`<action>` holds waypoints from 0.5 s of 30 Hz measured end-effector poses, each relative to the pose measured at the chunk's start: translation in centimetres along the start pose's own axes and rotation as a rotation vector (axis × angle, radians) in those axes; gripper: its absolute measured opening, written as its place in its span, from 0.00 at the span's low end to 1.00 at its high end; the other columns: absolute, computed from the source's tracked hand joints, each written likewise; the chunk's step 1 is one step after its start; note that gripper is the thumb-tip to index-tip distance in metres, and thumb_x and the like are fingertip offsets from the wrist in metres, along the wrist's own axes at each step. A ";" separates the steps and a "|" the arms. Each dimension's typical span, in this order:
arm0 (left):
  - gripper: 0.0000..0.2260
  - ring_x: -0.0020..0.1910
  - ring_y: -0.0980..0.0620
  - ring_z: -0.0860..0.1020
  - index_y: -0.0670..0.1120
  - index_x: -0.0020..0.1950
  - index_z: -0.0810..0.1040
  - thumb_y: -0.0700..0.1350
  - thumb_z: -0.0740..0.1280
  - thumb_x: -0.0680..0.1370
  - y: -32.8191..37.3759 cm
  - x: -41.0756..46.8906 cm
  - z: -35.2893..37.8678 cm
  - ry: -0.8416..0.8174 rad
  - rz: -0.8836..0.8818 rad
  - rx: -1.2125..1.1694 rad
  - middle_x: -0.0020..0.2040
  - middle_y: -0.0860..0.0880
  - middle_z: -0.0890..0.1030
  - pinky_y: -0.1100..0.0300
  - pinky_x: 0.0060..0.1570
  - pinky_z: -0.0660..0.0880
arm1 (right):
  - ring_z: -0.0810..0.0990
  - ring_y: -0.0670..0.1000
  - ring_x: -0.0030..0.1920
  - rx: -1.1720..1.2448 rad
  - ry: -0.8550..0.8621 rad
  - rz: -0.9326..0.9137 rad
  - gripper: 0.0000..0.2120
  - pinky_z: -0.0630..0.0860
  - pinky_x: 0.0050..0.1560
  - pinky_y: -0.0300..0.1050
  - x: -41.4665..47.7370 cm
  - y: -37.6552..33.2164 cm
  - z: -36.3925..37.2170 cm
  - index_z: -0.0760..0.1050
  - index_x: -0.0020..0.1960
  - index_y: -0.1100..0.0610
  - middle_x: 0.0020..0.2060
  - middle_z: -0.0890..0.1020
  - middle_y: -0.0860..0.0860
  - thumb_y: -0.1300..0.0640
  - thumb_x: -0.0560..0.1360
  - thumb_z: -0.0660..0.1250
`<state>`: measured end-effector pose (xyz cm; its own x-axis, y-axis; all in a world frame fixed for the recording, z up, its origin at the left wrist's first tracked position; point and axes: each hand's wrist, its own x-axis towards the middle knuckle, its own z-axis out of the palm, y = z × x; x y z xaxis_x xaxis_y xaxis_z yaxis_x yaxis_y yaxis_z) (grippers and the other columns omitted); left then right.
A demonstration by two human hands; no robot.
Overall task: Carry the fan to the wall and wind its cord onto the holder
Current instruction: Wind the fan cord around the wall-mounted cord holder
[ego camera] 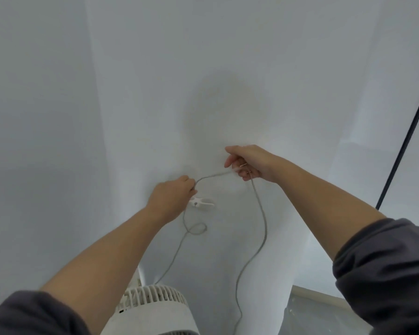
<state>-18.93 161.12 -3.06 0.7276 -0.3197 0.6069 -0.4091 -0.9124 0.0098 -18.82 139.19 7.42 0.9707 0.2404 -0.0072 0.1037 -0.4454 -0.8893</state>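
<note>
Reaching toward a white wall (pixel 228 68), a person stretches both bare forearms out from pushed-up grey sleeves (pixel 385 274), a grey cord (pixel 263 221) strung between the hands.

Below, the white fan (pixel 153 308) stands at the wall's foot. The right hand (pixel 248 163), raised higher, curls its fingers around the cord, which drops in a long curve toward the fan. The left hand (pixel 173 193) pinches the cord just above the small white holder (pixel 201 202) fixed to the wall; a loose loop hangs beneath it.
</note>
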 end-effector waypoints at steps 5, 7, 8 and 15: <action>0.12 0.20 0.47 0.74 0.44 0.36 0.75 0.46 0.77 0.68 -0.6 1.2 -2.2 0.133 0.327 0.321 0.27 0.49 0.75 0.63 0.20 0.56 | 0.65 0.48 0.26 -0.235 -0.241 0.111 0.19 0.67 0.30 0.39 -0.5 0.3 2.0 0.81 0.50 0.57 0.30 0.72 0.48 0.41 0.77 0.63; 0.13 0.19 0.47 0.73 0.44 0.36 0.74 0.46 0.77 0.68 -0.3 1.3 -2.8 0.138 0.330 0.327 0.25 0.49 0.74 0.64 0.20 0.57 | 0.66 0.48 0.28 -0.320 -0.217 0.084 0.16 0.69 0.32 0.39 -0.4 0.5 2.9 0.80 0.51 0.56 0.32 0.71 0.48 0.43 0.77 0.65; 0.14 0.18 0.48 0.72 0.44 0.35 0.73 0.46 0.78 0.68 -0.2 1.2 -2.9 0.131 0.310 0.325 0.24 0.50 0.74 0.64 0.20 0.57 | 0.67 0.47 0.30 -0.332 -0.214 0.070 0.15 0.70 0.33 0.39 -0.4 0.7 3.2 0.80 0.51 0.56 0.33 0.71 0.48 0.45 0.77 0.66; 0.09 0.24 0.46 0.64 0.43 0.46 0.70 0.47 0.63 0.80 -1.5 1.3 -3.0 0.112 0.099 0.198 0.29 0.50 0.68 0.60 0.24 0.58 | 0.76 0.48 0.41 -0.170 -0.307 -0.043 0.11 0.77 0.49 0.43 0.5 1.4 4.8 0.80 0.44 0.58 0.38 0.77 0.50 0.58 0.80 0.62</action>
<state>-19.03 162.87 0.14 0.6195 -0.3899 0.6814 -0.3512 -0.9139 -0.2037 -19.21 142.81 4.03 0.8569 0.4985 -0.1312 0.2032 -0.5604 -0.8029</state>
